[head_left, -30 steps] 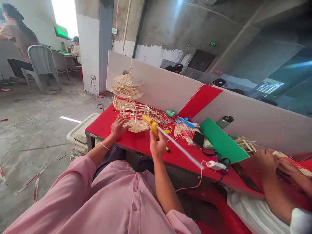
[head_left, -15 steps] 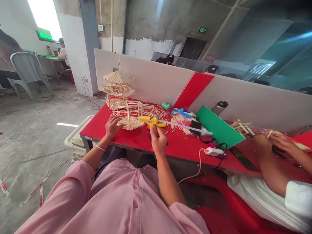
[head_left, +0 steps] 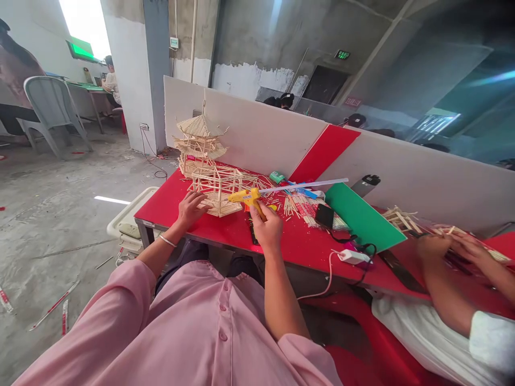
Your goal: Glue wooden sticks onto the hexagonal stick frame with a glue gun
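My right hand (head_left: 267, 228) is closed around the handle of a yellow hot glue gun (head_left: 247, 197), with a long clear glue stick (head_left: 306, 185) jutting from its back. The gun's nozzle points left, close to the near corner of an open-sided model made of thin wooden sticks (head_left: 219, 185). At the left edge of that model's base, my left hand (head_left: 191, 209) grips with fingers bent; the fingertips are partly hidden. Just behind stands a tiered stick pagoda (head_left: 202, 131) with pointed roofs.
Loose sticks and bagged sticks (head_left: 301, 209) lie on the red table (head_left: 289, 252). Right of them are a black box-shaped thing (head_left: 324, 215), a green board (head_left: 362, 217) and a white power strip (head_left: 354, 257). A co-worker's hands (head_left: 438, 244) handle sticks at the far right.
The glue gun has tilted, so its glue stick now slants upward to the right instead of downward. My left hand stays at the model's base. The whole view has shifted slightly.
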Tool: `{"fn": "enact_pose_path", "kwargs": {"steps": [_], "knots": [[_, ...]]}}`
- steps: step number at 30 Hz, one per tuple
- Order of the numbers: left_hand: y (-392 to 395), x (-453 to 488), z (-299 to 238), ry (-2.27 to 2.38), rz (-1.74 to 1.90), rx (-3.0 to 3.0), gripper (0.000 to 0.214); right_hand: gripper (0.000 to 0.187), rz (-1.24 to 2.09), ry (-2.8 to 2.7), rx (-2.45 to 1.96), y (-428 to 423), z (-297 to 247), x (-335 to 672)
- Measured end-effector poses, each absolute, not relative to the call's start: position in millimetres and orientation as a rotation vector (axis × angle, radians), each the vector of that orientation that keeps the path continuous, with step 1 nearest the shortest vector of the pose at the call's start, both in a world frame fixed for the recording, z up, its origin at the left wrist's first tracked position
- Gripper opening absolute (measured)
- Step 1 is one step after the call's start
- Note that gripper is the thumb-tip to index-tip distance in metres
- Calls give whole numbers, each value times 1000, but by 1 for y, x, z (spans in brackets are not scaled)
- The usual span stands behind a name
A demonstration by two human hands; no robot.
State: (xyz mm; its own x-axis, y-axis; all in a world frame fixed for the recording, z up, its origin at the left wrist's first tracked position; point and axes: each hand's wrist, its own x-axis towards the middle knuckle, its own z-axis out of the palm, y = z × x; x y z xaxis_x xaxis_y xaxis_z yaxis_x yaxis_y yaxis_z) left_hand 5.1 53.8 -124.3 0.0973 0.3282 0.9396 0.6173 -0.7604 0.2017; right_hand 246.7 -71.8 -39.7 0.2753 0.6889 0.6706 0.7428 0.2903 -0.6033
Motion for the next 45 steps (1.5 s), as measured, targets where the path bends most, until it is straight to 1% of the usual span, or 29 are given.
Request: {"fn": "enact_pose_path", "kwargs": {"steps": [8, 11, 21, 27, 34, 39, 45], "knots": [[53, 3, -125, -958, -1687, -2169, 30, 54, -166, -1466, -1452, -71, -33, 244], [53, 3, -126, -965, -1691, -2181, 30, 51, -152, -1483, -1440, -74, -32, 244], [55, 4, -130, -984, -1692, -2192, 30, 49, -109, -1453, -1407, -93, -26, 256], [55, 5, -128, -948, -1715, -2145, 28, 48, -153, -1549, -1334, -89, -38, 237], [54, 6, -126, -992, -1703, -2157, 32, 33, -233, -1685, -1219, -90, -52, 225], [54, 6, -126, -979, -1709, -2150, 33, 33, -205, -1684, -1202, -95, -58, 232], [53, 7, -125, -959, -1721, -2147, 28, 27, -351, -1765, -1183, -101, -71, 225]]}}
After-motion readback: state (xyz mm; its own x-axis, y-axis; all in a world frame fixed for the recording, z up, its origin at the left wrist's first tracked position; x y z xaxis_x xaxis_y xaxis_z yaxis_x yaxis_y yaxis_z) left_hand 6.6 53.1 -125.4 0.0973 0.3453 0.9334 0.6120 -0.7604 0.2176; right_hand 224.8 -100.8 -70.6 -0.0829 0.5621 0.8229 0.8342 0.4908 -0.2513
